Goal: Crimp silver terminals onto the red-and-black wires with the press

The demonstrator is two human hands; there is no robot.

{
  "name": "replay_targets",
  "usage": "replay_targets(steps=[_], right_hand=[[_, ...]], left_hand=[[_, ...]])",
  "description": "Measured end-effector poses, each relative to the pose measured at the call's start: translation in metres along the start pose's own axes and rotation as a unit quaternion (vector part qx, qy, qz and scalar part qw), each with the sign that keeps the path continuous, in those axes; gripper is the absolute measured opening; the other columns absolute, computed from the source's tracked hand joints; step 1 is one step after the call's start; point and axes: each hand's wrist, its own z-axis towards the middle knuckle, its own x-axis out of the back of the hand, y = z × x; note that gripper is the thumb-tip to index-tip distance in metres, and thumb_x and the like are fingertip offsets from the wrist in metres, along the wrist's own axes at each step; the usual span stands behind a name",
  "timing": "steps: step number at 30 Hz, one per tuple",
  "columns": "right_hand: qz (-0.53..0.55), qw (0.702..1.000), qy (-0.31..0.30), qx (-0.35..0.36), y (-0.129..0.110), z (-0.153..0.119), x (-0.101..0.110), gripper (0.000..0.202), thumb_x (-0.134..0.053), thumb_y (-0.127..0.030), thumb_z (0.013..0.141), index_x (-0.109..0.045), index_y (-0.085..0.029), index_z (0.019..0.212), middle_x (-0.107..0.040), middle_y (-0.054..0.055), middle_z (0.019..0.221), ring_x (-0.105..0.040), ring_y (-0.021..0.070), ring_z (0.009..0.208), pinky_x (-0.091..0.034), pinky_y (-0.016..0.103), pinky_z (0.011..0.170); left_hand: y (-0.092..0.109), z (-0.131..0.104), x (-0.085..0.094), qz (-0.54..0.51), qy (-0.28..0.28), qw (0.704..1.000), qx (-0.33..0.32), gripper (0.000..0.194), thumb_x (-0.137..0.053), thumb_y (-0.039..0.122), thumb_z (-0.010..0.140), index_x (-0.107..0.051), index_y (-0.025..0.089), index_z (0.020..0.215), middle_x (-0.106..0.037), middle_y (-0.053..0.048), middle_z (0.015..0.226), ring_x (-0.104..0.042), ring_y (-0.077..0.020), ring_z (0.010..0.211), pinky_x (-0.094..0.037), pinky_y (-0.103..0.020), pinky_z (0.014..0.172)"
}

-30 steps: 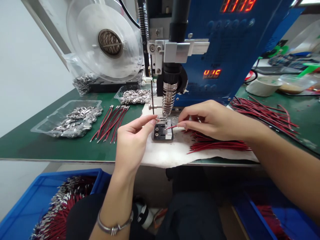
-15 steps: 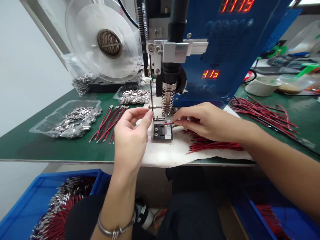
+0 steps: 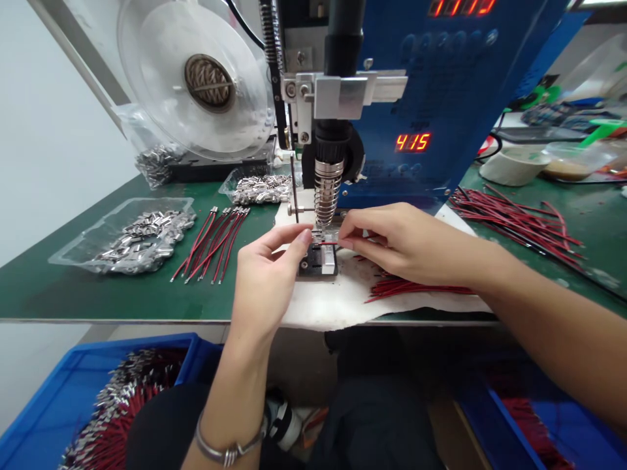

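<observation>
My right hand pinches a short red wire, whose left end lies over the small black fixture under the soldering head. My left hand comes in from the left with thumb and forefinger closed at the fixture's left side; a tiny metal piece seems to be at its fingertips, too small to make out. A light metal block sits on the fixture. More red wires lie on white paper beneath my right hand.
Clear trays of metal terminals and a row of wires stand left. A blue machine rises behind. More wires lie right. Blue bins are below the table. A white spool stands behind left.
My left hand has moved right, its fingertips now over the fixture near the wire. My right hand has barely moved and still holds the wire. The view has shifted slightly.
</observation>
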Motion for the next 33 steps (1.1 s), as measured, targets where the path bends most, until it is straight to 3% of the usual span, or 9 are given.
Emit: replay_targets(steps=[9, 21, 33], right_hand=[[0.041, 0.998, 0.035, 0.016, -0.001, 0.0033, -0.0019, 0.017, -0.057, -0.025, 0.095, -0.066, -0.016, 0.084, -0.063, -0.002, 0.066, -0.05, 0.0088, 0.056, -0.035, 0.024, 0.059], [0.072, 0.996, 0.044, -0.033, -0.0045, 0.0049, -0.0016, 0.022, -0.06, -0.029, 0.093, -0.065, -0.016, 0.077, -0.056, -0.004, 0.057, -0.044, 0.0086, 0.05, -0.033, 0.025, 0.057], [0.09, 0.993, 0.032, -0.063, -0.0044, 0.0053, -0.0029, 0.025, -0.059, -0.033, 0.095, -0.064, -0.016, 0.077, -0.057, -0.003, 0.058, -0.047, 0.01, 0.054, -0.033, 0.026, 0.059]], left_hand=[[0.0008, -0.0037, 0.0007, 0.02, 0.019, 1.0, 0.013, 0.022, -0.086, 0.04, 0.073, -0.079, 0.022, 0.083, -0.064, 0.001, 0.069, -0.034, -0.002, 0.049, -0.029, -0.017, 0.044], [-0.0001, -0.0042, 0.0005, 0.043, 0.033, 0.998, 0.014, 0.027, -0.085, 0.042, 0.071, -0.081, 0.02, 0.084, -0.055, 0.0, 0.059, -0.031, -0.0046, 0.049, -0.022, -0.02, 0.044], [0.0081, -0.0052, -0.0059, 0.044, 0.058, 0.997, 0.036, 0.022, -0.086, 0.036, 0.067, -0.08, 0.018, 0.08, -0.047, 0.002, 0.052, -0.027, -0.0052, 0.046, -0.016, -0.022, 0.043]])
